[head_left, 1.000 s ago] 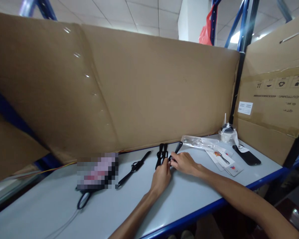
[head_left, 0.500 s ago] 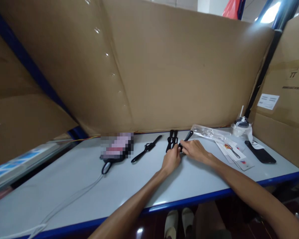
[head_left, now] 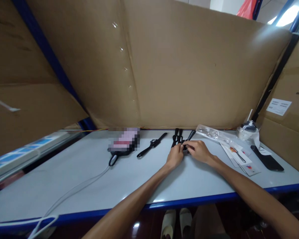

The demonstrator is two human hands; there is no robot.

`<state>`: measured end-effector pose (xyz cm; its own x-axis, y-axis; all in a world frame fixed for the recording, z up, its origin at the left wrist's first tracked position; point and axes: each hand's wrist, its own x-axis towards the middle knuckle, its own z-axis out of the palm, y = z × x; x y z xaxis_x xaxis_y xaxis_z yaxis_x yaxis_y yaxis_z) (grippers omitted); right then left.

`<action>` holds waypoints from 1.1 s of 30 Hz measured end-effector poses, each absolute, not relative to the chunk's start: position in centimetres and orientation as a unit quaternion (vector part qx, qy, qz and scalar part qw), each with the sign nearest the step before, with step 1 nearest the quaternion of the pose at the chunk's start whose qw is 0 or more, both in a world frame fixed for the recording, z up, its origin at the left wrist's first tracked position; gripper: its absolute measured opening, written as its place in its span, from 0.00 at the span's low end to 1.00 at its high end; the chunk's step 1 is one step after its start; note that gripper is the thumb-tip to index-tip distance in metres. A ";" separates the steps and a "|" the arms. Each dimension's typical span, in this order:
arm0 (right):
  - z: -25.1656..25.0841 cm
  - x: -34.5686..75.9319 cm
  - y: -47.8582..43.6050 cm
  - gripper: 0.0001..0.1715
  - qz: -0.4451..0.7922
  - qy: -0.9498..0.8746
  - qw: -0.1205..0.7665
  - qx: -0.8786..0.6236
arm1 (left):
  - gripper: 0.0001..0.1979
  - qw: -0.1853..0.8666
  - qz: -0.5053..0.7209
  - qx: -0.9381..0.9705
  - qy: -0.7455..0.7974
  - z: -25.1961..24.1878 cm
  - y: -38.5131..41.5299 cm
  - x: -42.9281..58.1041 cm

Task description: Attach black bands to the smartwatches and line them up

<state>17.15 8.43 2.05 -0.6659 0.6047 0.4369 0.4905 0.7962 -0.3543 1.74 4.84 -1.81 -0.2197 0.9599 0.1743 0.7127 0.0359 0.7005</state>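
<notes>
Both of my hands meet at the far middle of the grey table (head_left: 89,179). My left hand (head_left: 174,156) is closed with its fingers pinched at the near end of a pair of black watch straps (head_left: 177,136). My right hand (head_left: 198,150) is closed beside it, fingers gripping the lower end of another black watch (head_left: 190,135) that points away toward the cardboard. A further black watch (head_left: 152,145) lies flat to the left, untouched.
A blurred pink-and-black item (head_left: 124,141) with a white cable (head_left: 72,194) lies to the left. Right of my hands are a clear plastic bag (head_left: 210,132), printed cards (head_left: 239,156), a lidded cup (head_left: 246,130) and a black phone (head_left: 267,158). Cardboard sheets (head_left: 176,66) wall the back.
The view has tilted down and shifted left, showing more of the table's left side. My hands have stayed together on the black straps, barely moving.
</notes>
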 end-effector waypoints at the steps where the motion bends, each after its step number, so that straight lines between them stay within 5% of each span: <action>1: 2.1 17.1 8.4 0.24 0.098 -0.904 0.275 -0.312 | 0.16 0.177 0.347 0.601 0.698 -1.8 4.8 1.7; 33: 2.3 17.2 8.6 0.26 0.073 -0.908 0.243 -0.334 | 0.15 0.241 0.388 0.580 0.675 -1.4 4.8 1.3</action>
<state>17.20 8.60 2.34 -0.6589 0.6423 0.3916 0.5713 0.7659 -0.2950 1.33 4.75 -1.45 -0.2113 0.9694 0.1246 0.5948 0.0263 0.8034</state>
